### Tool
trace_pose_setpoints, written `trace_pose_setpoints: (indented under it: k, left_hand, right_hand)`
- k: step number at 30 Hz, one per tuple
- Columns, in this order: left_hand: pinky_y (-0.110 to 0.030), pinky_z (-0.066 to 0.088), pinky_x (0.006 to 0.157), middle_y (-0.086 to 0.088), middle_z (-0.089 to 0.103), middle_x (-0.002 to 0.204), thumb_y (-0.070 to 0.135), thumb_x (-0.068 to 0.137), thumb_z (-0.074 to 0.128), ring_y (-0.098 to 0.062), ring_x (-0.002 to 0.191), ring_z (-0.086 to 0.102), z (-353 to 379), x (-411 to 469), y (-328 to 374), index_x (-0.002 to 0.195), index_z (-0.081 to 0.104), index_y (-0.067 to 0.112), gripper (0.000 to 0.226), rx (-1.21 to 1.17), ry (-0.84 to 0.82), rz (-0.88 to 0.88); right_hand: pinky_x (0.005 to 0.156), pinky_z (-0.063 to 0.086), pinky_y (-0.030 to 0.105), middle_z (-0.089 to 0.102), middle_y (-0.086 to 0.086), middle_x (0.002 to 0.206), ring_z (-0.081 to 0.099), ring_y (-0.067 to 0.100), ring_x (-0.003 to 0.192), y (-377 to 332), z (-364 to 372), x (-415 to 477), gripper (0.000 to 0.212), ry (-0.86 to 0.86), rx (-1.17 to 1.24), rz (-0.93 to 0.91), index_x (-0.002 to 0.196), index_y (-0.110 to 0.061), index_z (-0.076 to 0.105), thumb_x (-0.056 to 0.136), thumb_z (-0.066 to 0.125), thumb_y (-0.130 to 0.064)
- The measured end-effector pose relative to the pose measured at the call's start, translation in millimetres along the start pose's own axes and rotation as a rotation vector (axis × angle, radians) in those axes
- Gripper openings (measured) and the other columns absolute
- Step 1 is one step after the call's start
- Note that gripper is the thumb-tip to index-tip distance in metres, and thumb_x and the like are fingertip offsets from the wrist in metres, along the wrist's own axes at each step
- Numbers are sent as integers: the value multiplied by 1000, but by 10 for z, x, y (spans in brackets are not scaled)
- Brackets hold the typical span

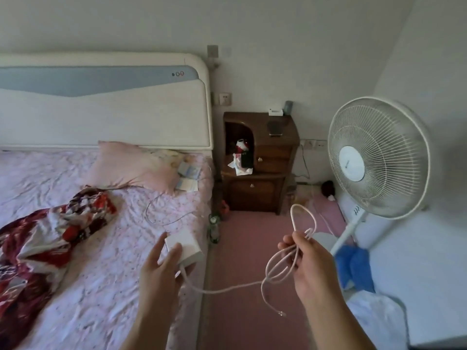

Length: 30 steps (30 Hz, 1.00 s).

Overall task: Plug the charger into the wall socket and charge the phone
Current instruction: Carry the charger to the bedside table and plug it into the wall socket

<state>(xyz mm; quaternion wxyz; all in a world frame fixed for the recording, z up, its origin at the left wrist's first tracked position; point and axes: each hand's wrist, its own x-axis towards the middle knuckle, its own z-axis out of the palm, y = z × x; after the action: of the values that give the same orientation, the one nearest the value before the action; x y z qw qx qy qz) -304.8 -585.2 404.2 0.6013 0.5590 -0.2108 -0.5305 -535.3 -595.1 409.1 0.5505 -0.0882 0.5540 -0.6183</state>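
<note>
Charger point(187, 246) in L fingers point(174, 251) (cable point(283, 271) R).

Pink pillow point(131, 165) and red floral blanket point(50, 233) on bed point(106, 274), wooden nightstand point(260, 162), white standing fan point(376, 157)

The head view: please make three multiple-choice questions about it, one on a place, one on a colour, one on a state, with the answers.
1. Where does the phone lie?
A. on top of the nightstand
B. on the bed
C. on the floor

2. What colour is the pillow?
A. blue
B. pink
C. green

3. What state is the charger in?
A. plugged into the wall socket
B. lying in a drawer
C. unplugged, at the left hand

Answers:
1 A, the dark phone rests on the wooden top.
2 B, it is pale pink.
3 C, the white block sits at the fingers, while the right hand holds its looped cable.
</note>
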Motion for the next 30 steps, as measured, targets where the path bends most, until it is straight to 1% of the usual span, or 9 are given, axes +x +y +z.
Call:
trace_pose_setpoints:
  k: [4, 7, 9, 13, 18, 22, 25, 28, 30]
  left_hand:
    - [-39, 52, 80, -13, 51, 125, 10, 93, 54, -26, 96, 62, 92, 356, 62, 139, 47, 22, 48, -24, -10, -9]
    - [-37, 55, 75, -13, 51, 128, 11, 93, 55, -25, 97, 63, 183, 660, 163, 139, 46, 21, 48, -35, -19, -16]
    - [-36, 58, 75, -14, 51, 128, 10, 93, 55, -26, 97, 64, 255, 868, 254, 140, 46, 21, 49, -38, -21, -17]
    - [-36, 53, 80, -14, 51, 131, 9, 93, 55, -24, 98, 64, 420, 1279, 418, 141, 45, 21, 50, -37, -38, -9]
    - [-35, 54, 75, -14, 50, 133, 10, 93, 56, -24, 98, 63, 675, 1742, 523, 140, 46, 21, 49, -14, -82, -7]
    - [-30, 59, 67, -16, 48, 137, 11, 92, 57, -25, 98, 63, 858, 2048, 530, 138, 49, 22, 48, -23, -76, -31]
    - [-34, 55, 73, -18, 45, 141, 10, 92, 56, -27, 101, 62, 1012, 2270, 516, 138, 48, 21, 48, -37, -62, -39]
    - [-36, 54, 76, -17, 46, 142, 11, 91, 57, -28, 103, 62, 1194, 2500, 463, 138, 47, 21, 49, -48, -45, -27]
    - [-37, 55, 78, -15, 49, 140, 11, 91, 58, -27, 103, 63, 1352, 2633, 425, 137, 49, 21, 48, -60, -20, -12]
  right_hand:
    - [62, 48, 28, 63, 6, 71, 63, 18, 60, -115, 49, 257, 11, 57, 38, -24, 84, -6, 59, 93, 52, -7]
    - [63, 45, 27, 63, 5, 66, 61, 19, 63, -209, 156, 445, 18, 83, 94, -10, 78, -7, 58, 94, 52, -9]
    - [63, 45, 27, 62, 5, 70, 61, 18, 63, -269, 262, 574, 17, 91, 128, -4, 78, -8, 58, 94, 52, -10]
    - [64, 46, 26, 62, 5, 72, 62, 16, 60, -366, 529, 815, 16, 94, 151, -29, 79, -8, 59, 93, 53, -11]
    - [65, 49, 29, 63, 6, 73, 63, 18, 61, -478, 798, 1050, 11, 129, 200, -51, 82, -8, 59, 93, 54, -10]
    - [65, 49, 28, 63, 5, 73, 64, 16, 58, -640, 867, 1310, 11, 174, 224, -54, 83, -8, 59, 92, 54, -10]
    - [62, 50, 27, 63, 4, 73, 65, 13, 53, -788, 862, 1628, 9, 185, 237, -58, 85, -10, 59, 92, 55, -11]
    - [59, 50, 27, 65, 2, 66, 66, 13, 50, -922, 879, 1969, 7, 164, 241, -46, 85, -10, 59, 92, 56, -11]
    - [61, 51, 28, 66, 3, 66, 66, 15, 53, -1024, 927, 2208, 8, 134, 235, -24, 85, -10, 59, 92, 56, -10]
